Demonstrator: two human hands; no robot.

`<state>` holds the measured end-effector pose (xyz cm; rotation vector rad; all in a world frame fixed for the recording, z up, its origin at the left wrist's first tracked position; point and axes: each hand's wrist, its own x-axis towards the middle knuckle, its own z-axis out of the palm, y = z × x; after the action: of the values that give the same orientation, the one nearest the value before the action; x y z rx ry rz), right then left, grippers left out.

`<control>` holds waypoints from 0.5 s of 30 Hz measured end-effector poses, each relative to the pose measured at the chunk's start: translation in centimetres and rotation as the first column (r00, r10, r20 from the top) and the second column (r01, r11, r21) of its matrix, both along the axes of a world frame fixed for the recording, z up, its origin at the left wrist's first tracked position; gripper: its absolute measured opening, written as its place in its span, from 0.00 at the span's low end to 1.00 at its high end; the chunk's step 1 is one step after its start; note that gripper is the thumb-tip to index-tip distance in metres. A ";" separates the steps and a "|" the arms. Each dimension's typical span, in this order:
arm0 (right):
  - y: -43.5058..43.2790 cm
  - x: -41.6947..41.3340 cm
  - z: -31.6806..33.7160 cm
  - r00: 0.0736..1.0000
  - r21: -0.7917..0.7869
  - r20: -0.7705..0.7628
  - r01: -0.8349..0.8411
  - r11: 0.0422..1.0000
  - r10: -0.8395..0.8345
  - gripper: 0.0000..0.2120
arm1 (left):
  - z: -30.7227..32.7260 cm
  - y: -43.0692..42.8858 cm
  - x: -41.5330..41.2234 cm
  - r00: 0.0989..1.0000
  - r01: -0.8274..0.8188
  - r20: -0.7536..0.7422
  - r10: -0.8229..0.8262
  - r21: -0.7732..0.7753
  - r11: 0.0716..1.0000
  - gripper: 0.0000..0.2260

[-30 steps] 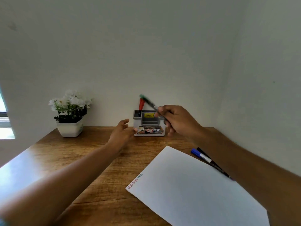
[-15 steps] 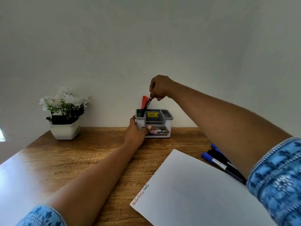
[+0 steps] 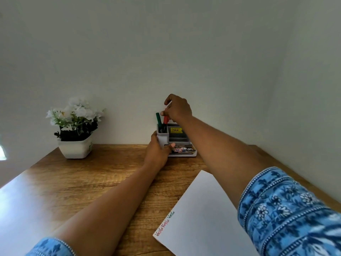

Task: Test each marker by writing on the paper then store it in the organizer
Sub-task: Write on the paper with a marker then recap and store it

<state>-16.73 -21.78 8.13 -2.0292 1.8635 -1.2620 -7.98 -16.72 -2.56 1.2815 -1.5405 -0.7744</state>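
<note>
Gripping the left compartment of the grey plastic organizer (image 3: 163, 139) at the far edge of the wooden table (image 3: 92, 172), the left hand (image 3: 158, 153) holds it while the right hand (image 3: 178, 109), its grasp impossible to tell, hangs at the top of the red-capped marker (image 3: 165, 120), which stands upright beside the green-capped marker (image 3: 158, 119) in that compartment.

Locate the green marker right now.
Head view, centre: the green marker stands in the left compartment of the organizer, just left of the red marker.
</note>
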 end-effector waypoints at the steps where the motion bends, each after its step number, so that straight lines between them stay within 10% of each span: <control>1: 0.4 -0.1 0.1 1.000 -0.023 0.001 0.000 1.000 0.000 0.15 | 0.1 0.1 0.0 1.000 0.004 -0.001 -0.004 0.002 1.000 0.30; 8: 8.6 -3.1 -0.6 0.999 -0.104 -0.024 -0.040 0.994 0.037 0.07 | 0.4 1.3 0.6 0.998 0.021 0.053 -0.025 0.077 0.997 0.31; 15: 19.0 -10.6 -3.3 0.940 0.190 -0.339 0.099 0.977 -0.029 0.06 | 0.1 8.2 3.2 0.933 0.150 0.299 -0.199 0.181 0.972 0.27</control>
<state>-27.37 -2.75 4.87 -2.1906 2.1148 -0.7289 -4.73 -8.50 -2.48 1.4499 -1.9031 -0.8458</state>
